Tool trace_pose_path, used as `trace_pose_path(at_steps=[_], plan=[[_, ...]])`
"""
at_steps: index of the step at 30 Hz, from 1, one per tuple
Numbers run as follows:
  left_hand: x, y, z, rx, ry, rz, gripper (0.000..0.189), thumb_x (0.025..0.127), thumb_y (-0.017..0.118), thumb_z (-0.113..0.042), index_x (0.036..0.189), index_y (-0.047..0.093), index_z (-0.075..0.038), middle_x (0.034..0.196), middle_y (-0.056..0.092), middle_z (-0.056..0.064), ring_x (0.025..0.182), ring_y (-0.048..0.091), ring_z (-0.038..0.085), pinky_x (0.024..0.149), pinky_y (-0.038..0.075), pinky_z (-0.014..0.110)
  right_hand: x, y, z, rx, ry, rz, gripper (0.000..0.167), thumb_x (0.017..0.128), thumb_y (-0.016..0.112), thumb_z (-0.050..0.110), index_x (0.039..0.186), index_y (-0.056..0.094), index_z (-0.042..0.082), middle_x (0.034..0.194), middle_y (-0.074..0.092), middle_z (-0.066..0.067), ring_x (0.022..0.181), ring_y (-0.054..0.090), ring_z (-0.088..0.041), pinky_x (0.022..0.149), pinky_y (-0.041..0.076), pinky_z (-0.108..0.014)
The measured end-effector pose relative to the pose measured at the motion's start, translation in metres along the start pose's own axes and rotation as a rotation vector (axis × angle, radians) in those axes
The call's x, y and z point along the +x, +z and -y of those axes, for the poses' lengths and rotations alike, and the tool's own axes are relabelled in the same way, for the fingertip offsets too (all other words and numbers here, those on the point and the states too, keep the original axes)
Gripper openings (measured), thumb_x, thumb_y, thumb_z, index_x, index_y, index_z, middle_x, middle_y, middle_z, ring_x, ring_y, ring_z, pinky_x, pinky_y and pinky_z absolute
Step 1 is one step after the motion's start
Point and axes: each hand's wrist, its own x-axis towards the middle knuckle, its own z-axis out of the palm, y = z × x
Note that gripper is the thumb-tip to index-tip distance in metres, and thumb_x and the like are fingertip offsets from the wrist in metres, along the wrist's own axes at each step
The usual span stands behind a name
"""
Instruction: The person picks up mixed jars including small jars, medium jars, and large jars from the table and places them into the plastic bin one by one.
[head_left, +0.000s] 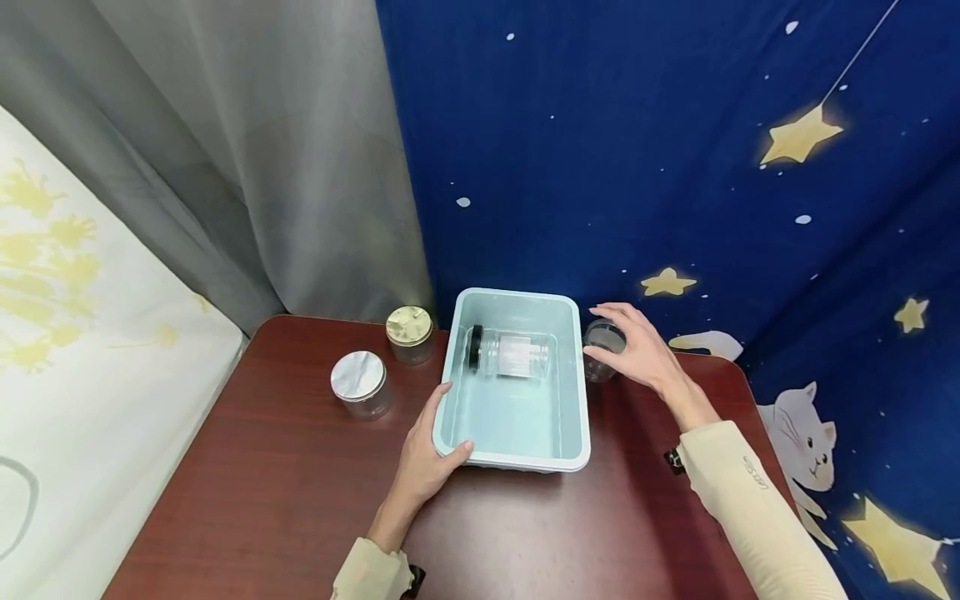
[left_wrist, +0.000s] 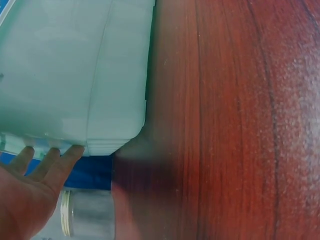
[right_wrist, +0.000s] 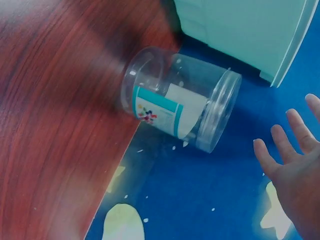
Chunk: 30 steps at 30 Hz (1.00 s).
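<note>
My left hand (head_left: 423,462) holds the near-left corner of a pale blue plastic bin (head_left: 573,392), thumb at the front rim. In the left wrist view its fingertips (left_wrist: 75,150) touch the bin's outer side wall; its thumb is out of that view. Inside the bin a clear jar (head_left: 516,354) with a black lid lies on its side. My right hand (head_left: 637,346) is spread beside another clear jar (head_left: 600,367) standing right of the bin. In the right wrist view that jar (right_wrist: 175,97) bears a teal-edged label, and a gap separates it from the fingers.
Left of the bin stand two clear jars, one with a gold lid (head_left: 409,325) and one with a silver lid (head_left: 358,375). The brown wooden table (head_left: 285,483) ends at the back against a grey curtain (head_left: 330,167) and a blue starry curtain (head_left: 615,167).
</note>
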Motion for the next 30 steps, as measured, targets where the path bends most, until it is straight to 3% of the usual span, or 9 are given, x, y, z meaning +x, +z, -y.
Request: trace_pose_path(at_steps=[16, 24, 30], plan=[[0.001, 0.001, -0.001, 0.005, 0.011, -0.013, 0.091, 0.074, 0.079, -0.026, 0.152, 0.033, -0.038, 0.150, 0.045, -0.002, 0.136, 0.044, 0.021, 0.102, 0.038, 0.056, -0.011, -0.002, -0.034, 0.026, 0.069, -0.078, 0.068, 0.079, 0.083, 0.039, 0.137, 0.059, 0.013, 0.139, 0.052, -0.005, 0.130, 0.045, -0.029, 0.105, 0.034, -0.052], [0.002, 0.002, -0.002, 0.003, -0.008, -0.001, 0.092, 0.074, 0.080, -0.023, 0.152, 0.033, -0.040, 0.150, 0.046, 0.000, 0.135, 0.044, 0.022, 0.103, 0.037, 0.057, -0.016, 0.008, -0.041, 0.056, 0.119, -0.068, 0.068, 0.080, 0.082, 0.039, 0.138, 0.058, 0.015, 0.139, 0.050, -0.005, 0.125, 0.048, -0.028, 0.100, 0.038, -0.049], [0.000, 0.002, -0.002, 0.004, -0.018, -0.003, 0.090, 0.075, 0.079, -0.028, 0.152, 0.033, -0.039, 0.150, 0.045, 0.000, 0.135, 0.044, 0.021, 0.104, 0.036, 0.057, -0.015, 0.012, -0.043, 0.062, 0.121, -0.061, 0.067, 0.079, 0.084, 0.036, 0.138, 0.058, 0.015, 0.139, 0.051, -0.007, 0.124, 0.049, -0.029, 0.099, 0.040, -0.049]])
